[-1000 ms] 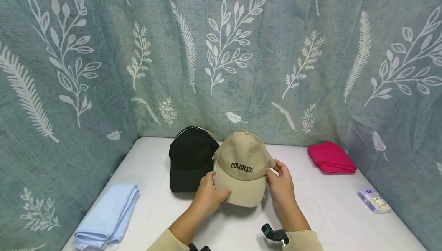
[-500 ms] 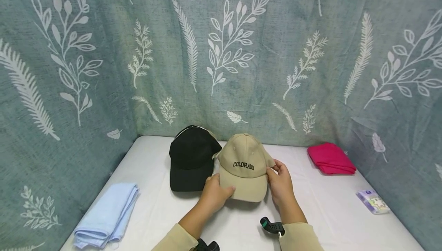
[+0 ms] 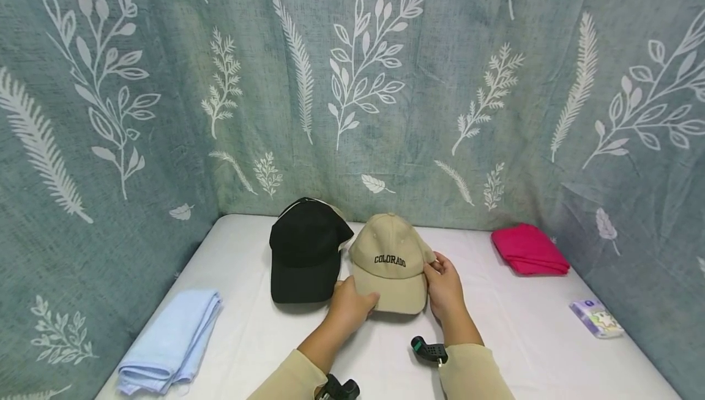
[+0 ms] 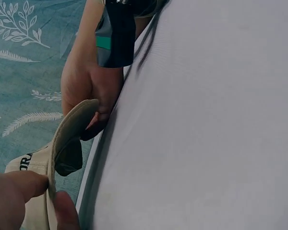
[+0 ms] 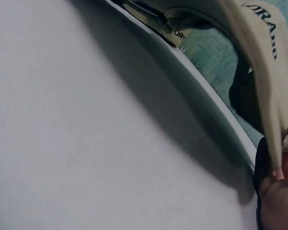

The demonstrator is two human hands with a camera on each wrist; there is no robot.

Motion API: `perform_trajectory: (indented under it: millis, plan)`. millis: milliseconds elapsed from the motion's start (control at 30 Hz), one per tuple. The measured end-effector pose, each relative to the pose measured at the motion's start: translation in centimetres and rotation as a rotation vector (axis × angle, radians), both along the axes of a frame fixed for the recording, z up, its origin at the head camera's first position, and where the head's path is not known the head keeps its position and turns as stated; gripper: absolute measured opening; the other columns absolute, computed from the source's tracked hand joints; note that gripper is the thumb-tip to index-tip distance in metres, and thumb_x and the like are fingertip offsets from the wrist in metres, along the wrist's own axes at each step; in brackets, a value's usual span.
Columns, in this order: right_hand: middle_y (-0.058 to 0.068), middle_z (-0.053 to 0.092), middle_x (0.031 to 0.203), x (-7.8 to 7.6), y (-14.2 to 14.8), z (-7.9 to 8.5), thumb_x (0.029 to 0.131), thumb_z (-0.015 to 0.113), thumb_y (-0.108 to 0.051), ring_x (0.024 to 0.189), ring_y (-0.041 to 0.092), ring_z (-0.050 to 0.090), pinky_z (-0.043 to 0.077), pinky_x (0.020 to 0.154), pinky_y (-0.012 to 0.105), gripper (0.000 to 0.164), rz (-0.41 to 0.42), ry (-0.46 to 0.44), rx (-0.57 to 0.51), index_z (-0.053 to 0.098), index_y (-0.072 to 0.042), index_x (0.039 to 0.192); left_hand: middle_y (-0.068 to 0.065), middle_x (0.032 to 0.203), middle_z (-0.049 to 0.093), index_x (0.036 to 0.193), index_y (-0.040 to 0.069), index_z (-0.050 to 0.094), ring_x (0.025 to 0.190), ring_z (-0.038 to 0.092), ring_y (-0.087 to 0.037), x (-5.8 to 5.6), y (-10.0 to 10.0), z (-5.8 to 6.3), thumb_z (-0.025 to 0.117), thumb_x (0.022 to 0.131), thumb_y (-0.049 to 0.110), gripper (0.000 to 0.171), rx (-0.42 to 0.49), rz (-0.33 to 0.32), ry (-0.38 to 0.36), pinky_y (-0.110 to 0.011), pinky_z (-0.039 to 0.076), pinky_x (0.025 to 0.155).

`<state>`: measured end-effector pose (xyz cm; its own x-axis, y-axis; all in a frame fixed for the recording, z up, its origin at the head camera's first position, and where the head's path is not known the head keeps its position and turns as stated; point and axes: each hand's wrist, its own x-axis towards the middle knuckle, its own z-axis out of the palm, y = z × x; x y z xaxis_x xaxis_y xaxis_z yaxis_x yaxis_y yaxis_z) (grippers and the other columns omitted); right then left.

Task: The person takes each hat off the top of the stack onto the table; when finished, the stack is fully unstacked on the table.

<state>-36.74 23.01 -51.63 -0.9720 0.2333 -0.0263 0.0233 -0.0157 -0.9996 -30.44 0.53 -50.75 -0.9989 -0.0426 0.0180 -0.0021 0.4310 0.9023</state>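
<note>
A beige baseball cap (image 3: 388,242) lettered COLORADO faces me at the back of the table, brim toward me. My left hand (image 3: 349,307) pinches the left front corner of its brim, thumb on top; the left wrist view shows the thumb (image 4: 26,186) and a finger on either side of the brim edge (image 4: 73,125). At the cap's right side my right hand (image 3: 445,287) pinches the lower edge, also seen in the right wrist view, where the brim stands above the white surface. Close beside it on the left sits a black baseball cap (image 3: 305,244), untouched.
A folded light blue cloth (image 3: 171,342) lies at the left edge of the white table (image 3: 264,351). At the right are a folded red cloth (image 3: 529,250) and a small purple and white packet (image 3: 596,318). A patterned curtain (image 3: 407,174) closes off the back and sides.
The beige cap has shifted slightly back and right, and its brim has moved farther from me. My left hand has gone rightward with it; the right hand has moved little. The black cap stays put.
</note>
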Motion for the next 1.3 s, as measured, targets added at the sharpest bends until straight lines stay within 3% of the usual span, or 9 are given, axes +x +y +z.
perform_trajectory:
  millis: [167,333,633,867,1167,1300]
  plan:
    - [0.019,0.038,0.162,0.08,0.24,-0.21,0.107,0.055,-0.010,0.143,0.029,0.046,0.044,0.117,0.034,0.069,0.053,-0.027,-0.005,0.021,-0.009,0.167,-0.027,0.127,0.052,0.144,-0.011,0.049,0.109,0.058,-0.034,0.03,-0.03,-0.42,0.085,0.083,0.023,0.079,-0.011,0.000,0.038,-0.049,0.054,0.094]
    - [0.020,0.028,0.169,0.13,0.22,-0.01,0.104,0.060,-0.011,0.150,0.035,0.040,0.038,0.123,0.045,0.081,0.092,-0.027,0.022,0.012,-0.012,0.169,-0.030,0.131,0.053,0.142,-0.011,0.052,0.119,0.056,-0.039,-0.11,-0.18,-0.51,0.086,0.082,0.023,0.077,-0.029,0.000,0.071,-0.054,0.050,0.103]
    - [0.018,0.021,0.173,0.30,-0.07,0.30,0.102,0.065,-0.011,0.153,0.035,0.039,0.035,0.124,0.046,0.093,0.137,-0.056,0.194,0.002,-0.013,0.169,-0.035,0.132,0.058,0.138,-0.018,0.054,0.130,0.055,-0.046,-0.13,-0.25,-0.77,0.084,0.085,0.019,0.072,-0.080,0.040,0.126,-0.055,0.046,0.111]
    - [0.015,0.017,0.174,0.34,-0.25,0.12,0.101,0.064,-0.017,0.156,0.031,0.032,0.026,0.128,0.047,0.097,0.184,-0.065,0.344,-0.006,-0.015,0.168,-0.038,0.143,0.051,0.141,-0.022,0.048,0.139,0.049,-0.047,0.06,-0.27,-0.86,0.086,0.084,0.021,0.081,-0.077,0.033,0.117,-0.053,0.042,0.117]
    - [0.018,0.020,0.173,0.54,-0.37,0.15,0.104,0.061,-0.019,0.156,0.033,0.033,0.030,0.126,0.046,0.090,0.172,-0.049,0.402,0.000,-0.011,0.169,-0.035,0.144,0.050,0.141,-0.015,0.054,0.139,0.048,-0.045,0.21,-0.32,-0.87,0.086,0.081,0.019,0.076,-0.108,0.021,0.146,-0.054,0.045,0.114]
    - [0.018,0.021,0.173,0.65,-0.44,0.10,0.104,0.061,-0.018,0.156,0.034,0.033,0.031,0.126,0.044,0.087,0.164,-0.046,0.390,0.003,-0.010,0.169,-0.035,0.143,0.050,0.141,-0.018,0.052,0.136,0.050,-0.043,0.43,-0.38,-0.83,0.085,0.082,0.018,0.077,-0.109,0.015,0.134,-0.053,0.047,0.112]
